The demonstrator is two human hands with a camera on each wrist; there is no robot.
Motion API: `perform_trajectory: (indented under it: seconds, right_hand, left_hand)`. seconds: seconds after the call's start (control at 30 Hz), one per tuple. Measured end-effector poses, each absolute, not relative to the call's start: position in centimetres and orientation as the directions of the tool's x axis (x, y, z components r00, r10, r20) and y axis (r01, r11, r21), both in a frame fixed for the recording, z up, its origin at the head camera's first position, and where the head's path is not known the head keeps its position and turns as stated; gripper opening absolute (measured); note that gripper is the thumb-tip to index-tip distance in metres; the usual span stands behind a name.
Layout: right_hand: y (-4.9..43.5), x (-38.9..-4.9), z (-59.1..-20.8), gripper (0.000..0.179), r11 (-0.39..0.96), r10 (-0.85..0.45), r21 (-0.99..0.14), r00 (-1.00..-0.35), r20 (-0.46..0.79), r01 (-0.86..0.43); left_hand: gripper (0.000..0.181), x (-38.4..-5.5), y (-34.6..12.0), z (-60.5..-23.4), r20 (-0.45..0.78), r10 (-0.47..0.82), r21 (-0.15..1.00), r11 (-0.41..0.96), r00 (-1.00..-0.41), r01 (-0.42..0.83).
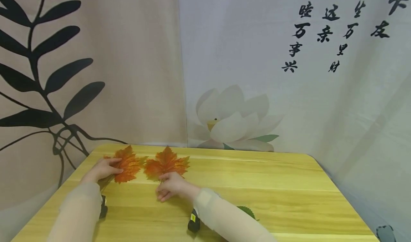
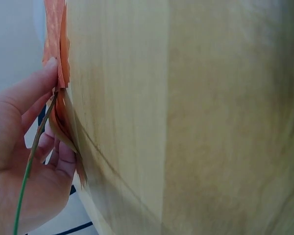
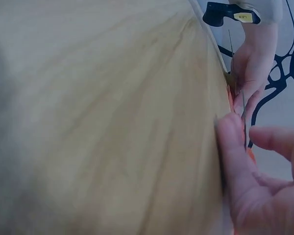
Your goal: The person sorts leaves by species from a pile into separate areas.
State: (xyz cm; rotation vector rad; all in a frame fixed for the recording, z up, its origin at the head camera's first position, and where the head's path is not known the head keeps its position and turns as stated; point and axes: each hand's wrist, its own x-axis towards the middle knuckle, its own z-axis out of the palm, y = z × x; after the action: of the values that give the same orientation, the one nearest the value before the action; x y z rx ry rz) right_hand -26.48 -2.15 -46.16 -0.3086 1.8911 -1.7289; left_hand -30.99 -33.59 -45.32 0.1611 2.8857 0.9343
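Note:
At the table's far left, my left hand [image 1: 102, 170] pinches an orange artificial maple leaf [image 1: 128, 166] between thumb and fingers. In the left wrist view, the leaf's thin green stem [image 2: 23, 191] runs down across the palm. A second orange maple leaf [image 1: 167, 160] lies just right of the first, their edges close together. My right hand [image 1: 173, 186] is at the lower edge of this second leaf. Thumb and fingers stand apart in the right wrist view, with a thin stem [image 3: 244, 117] showing between them and one fingertip down by the tabletop.
A green leaf [image 1: 246, 211] lies on the yellow wood-grain table [image 1: 289, 185], partly hidden by my right sleeve [image 1: 228, 213]. Black wrist devices [image 1: 193, 223] hang below the cuffs. Behind the table's far edge hangs a printed curtain [image 1: 144, 74].

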Motion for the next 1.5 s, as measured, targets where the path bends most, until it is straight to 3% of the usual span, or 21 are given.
perform_trajectory:
  seconds: [0.63, 0.83, 0.97, 1.2, 1.5]
  right_hand:
    - [-1.1, -26.1, -45.3, 0.062, 0.369, -0.578, -0.926, -0.760, -0.299, 0.084]
    - [-0.7, -25.8, -44.3, 0.063, 0.515, -0.566, -0.857, -0.759, -0.322, -0.020]
    - [0.1, -26.0, -43.4, 0.057, 0.539, -0.578, -0.837, -0.764, -0.286, -0.095]
    - [4.2, -26.4, -40.1, 0.038, 0.529, -0.635, -0.814, -0.748, -0.192, -0.241]
    - [13.3, -24.7, -35.2, 0.033, 0.536, -0.652, -0.766, -0.750, -0.107, -0.356]
  left_hand:
    - [0.064, -30.4, -33.7, -44.7, -0.042, 0.179, 0.484, 0.864, -0.983, 0.137]
    - [0.063, -30.5, -33.1, -43.9, -0.029, 0.184, 0.454, 0.878, -0.983, 0.150]
    - [0.063, -30.7, -32.3, -42.5, -0.030, 0.142, 0.486, 0.867, -0.989, 0.110]
    - [0.050, -31.2, -29.5, -38.9, 0.119, 0.205, 0.500, 0.833, -0.971, 0.237]
    - [0.046, -30.6, -23.4, -36.8, 0.093, 0.322, 0.478, 0.816, -0.942, 0.326]
